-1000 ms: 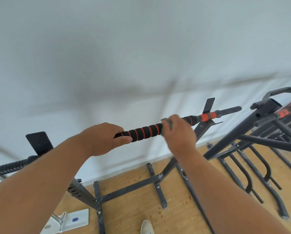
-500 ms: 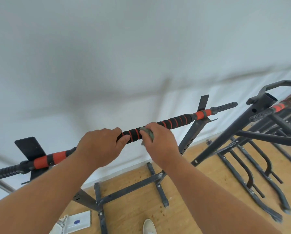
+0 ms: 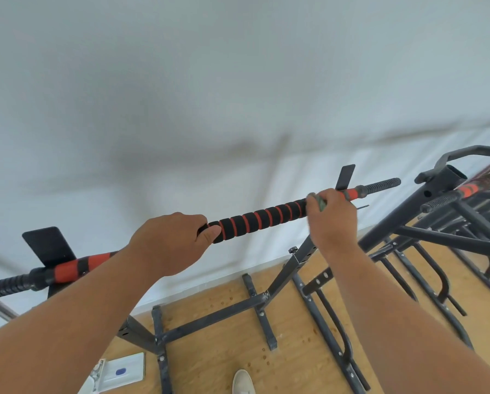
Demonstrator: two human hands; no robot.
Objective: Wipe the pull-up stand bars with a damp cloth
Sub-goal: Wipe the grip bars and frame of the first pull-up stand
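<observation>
The pull-up bar (image 3: 262, 216) runs from lower left up to the right, padded in black foam with red rings and red ends. My left hand (image 3: 168, 243) grips the bar left of its middle, thumb over the foam. My right hand (image 3: 332, 216) is wrapped round the bar near its right red end, pressing a small grey-green cloth (image 3: 319, 202) against it; only an edge of the cloth shows above my fingers. The stand's dark metal uprights and feet (image 3: 218, 318) reach down to the floor below.
A white wall is right behind the bar. A second dark stand (image 3: 448, 220) with its own red-ended bar crowds the right side. On the wooden floor lie a white flat device (image 3: 121, 372) at lower left and a white shoe (image 3: 242, 382) at the bottom.
My right hand with the cloth has slid right along the bar, from beside my left hand to the right red end. My left hand has kept its grip.
</observation>
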